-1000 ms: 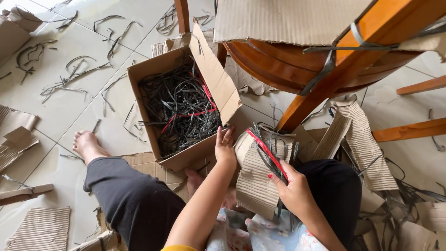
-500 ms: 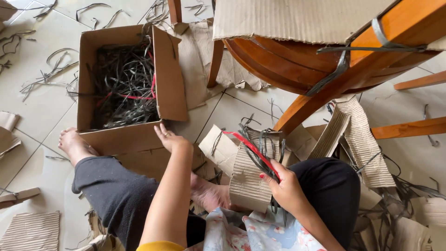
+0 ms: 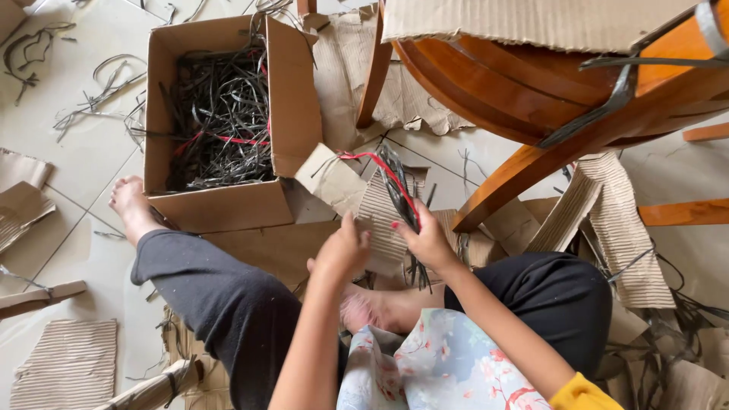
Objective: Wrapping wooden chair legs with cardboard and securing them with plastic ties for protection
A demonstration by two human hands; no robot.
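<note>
Held light, bendy strips [image 3: 400, 193] pinched in right hand [image 3: 427, 241], left hand [image 3: 343, 250] closed on soft cardboard [image 3: 383, 220] edge.

The brown open cardboard box [image 3: 228, 121] holds dark grey strips mixed with a few red ones. The thin bundle of strips [image 3: 399, 190] is black with one red strand. The ribbed corrugated cardboard piece [image 3: 383, 220] is tan. The polished wooden chair [image 3: 516, 83] is orange-brown.
</note>
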